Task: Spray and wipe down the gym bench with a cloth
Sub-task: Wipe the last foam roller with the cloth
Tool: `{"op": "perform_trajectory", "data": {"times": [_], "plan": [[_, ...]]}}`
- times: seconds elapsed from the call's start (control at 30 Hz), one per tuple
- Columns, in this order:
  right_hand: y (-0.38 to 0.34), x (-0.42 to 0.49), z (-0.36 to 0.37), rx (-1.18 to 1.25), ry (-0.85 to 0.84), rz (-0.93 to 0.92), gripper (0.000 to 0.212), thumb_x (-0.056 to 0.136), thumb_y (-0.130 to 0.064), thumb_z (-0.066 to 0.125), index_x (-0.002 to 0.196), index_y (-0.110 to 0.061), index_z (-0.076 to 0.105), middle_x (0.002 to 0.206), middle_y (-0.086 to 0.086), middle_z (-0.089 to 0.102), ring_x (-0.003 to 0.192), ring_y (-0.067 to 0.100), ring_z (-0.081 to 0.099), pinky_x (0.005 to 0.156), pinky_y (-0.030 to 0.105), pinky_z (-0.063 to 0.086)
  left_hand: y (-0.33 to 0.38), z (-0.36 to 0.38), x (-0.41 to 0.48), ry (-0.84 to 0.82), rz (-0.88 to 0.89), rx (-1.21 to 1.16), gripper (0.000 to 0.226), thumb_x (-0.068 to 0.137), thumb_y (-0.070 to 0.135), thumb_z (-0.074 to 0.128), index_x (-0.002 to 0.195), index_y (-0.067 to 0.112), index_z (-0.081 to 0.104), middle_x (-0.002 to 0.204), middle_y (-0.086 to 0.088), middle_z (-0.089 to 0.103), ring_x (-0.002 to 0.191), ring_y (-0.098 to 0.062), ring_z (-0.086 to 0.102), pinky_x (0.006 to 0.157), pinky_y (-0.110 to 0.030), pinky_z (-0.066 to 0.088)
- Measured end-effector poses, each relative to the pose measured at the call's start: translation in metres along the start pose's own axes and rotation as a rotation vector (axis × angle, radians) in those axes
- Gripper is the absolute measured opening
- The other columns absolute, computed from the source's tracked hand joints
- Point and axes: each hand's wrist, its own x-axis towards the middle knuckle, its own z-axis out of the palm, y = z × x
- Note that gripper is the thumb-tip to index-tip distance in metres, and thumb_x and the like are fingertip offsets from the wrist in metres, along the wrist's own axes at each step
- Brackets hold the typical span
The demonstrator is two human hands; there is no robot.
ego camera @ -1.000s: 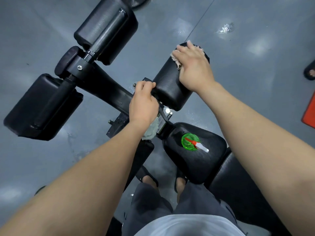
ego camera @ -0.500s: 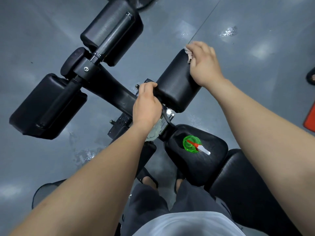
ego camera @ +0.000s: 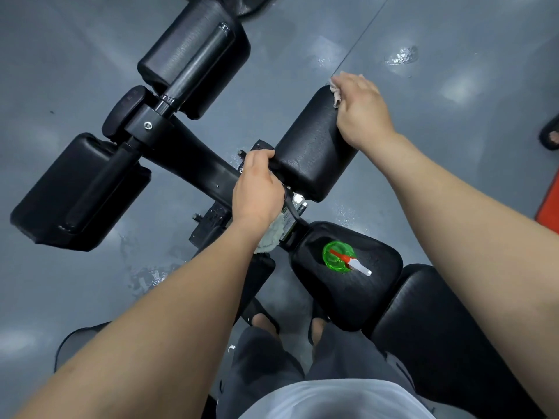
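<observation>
Head view. Right hand [ego camera: 363,113] curled over far end of roller pad [ego camera: 314,146] — fingers clutching cloth [ego camera: 335,92] against it. Left hand [ego camera: 257,189] clenched on roller pad's near end, fingers hooked over edge; second cloth [ego camera: 270,235] pokes out beneath wrist. Green spray bottle [ego camera: 336,257] upright on seat pad [ego camera: 375,300], nearer than roller pad — apart from both hands.
</observation>
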Motion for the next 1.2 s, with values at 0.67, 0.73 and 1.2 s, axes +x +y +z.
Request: {"op": "perform_trajectory", "data": {"times": [0.67,0.73,1.2], "plan": [[-0.021,-0.115,0.06,-0.045,0.046,-0.582,0.05,0.093,0.003,0.046,0.139,-0.011,0.06,0.148,0.005,0.054,0.143,0.037,0.041,0.119,0.055,0.027,-0.003,0.002,0.002,0.01,-0.032,-0.03,0.05,0.097,0.005,0.04,0.142,0.022,0.05,0.148,0.009,0.047,0.117,-0.008,0.052,0.09,-0.023,0.035],[-0.018,-0.117,0.059,-0.076,0.013,-0.65,0.049,0.095,0.0,0.041,0.139,-0.011,0.06,0.149,0.006,0.054,0.143,0.037,0.042,0.119,0.055,0.029,-0.003,0.003,0.003,0.004,-0.034,-0.033,0.048,0.097,0.007,0.042,0.142,0.023,0.05,0.148,0.01,0.047,0.113,-0.005,0.05,0.089,-0.023,0.036],[-0.01,-0.02,0.009,-0.238,-0.018,-0.218,0.039,0.089,-0.013,0.041,0.12,-0.019,0.064,0.149,0.001,0.053,0.144,0.031,0.038,0.119,0.042,0.022,-0.003,0.002,0.001,0.018,-0.026,-0.002,0.048,0.095,0.003,0.037,0.136,0.022,0.053,0.142,0.011,0.048,0.1,-0.005,0.045,0.086,-0.026,0.037]]}}
